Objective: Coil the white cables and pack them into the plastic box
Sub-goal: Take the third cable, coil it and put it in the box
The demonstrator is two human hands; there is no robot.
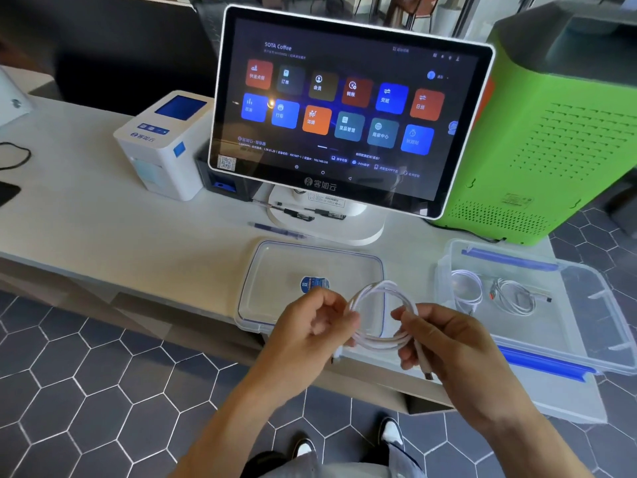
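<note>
A coiled white cable (381,315) is held above the desk (103,215) edge, pinched by the left hand (310,326) at nine o'clock and the right hand (444,339) at three. Being light, limp and springy, it is best gripped across all loops. The plastic box (537,305) lies at two o'clock.

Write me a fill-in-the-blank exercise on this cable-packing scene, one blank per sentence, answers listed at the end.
1. The coiled white cable is held by ______ hands, the left hand and the right hand.
2. The clear plastic box already contains ______ coiled cables.
3. The box lid lies flat on the counter, to the ______ of the box.
4. The machine beside the touchscreen terminal is coloured ______.

Answers: both; two; left; green
</note>
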